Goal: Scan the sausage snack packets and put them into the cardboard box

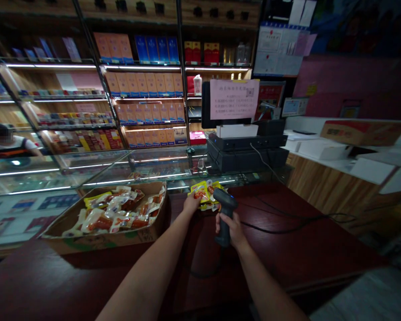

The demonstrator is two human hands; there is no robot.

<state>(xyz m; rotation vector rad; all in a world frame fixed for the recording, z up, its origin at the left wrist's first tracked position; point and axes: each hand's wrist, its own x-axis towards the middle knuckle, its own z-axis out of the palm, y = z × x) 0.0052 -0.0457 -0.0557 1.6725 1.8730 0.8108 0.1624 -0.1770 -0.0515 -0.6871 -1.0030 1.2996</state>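
My right hand point(231, 228) is wrapped round the grip of a dark barcode scanner point(224, 206), whose head points at a few yellow snack packets point(203, 192) on the dark red counter point(287, 240). My left hand point(191, 203) rests on those packets and pinches one of them at its near edge. The scanner's black cable point(287, 228) trails off to the right across the counter.
A cardboard box point(110, 238) of several wrapped sausage snacks sits at the left. Behind stand a glass display case point(87, 171), a black till with a screen point(243, 147), and shelves of cartons. A person point(6, 142) is at far left. A wood-fronted white counter point(337, 165) runs along the right.
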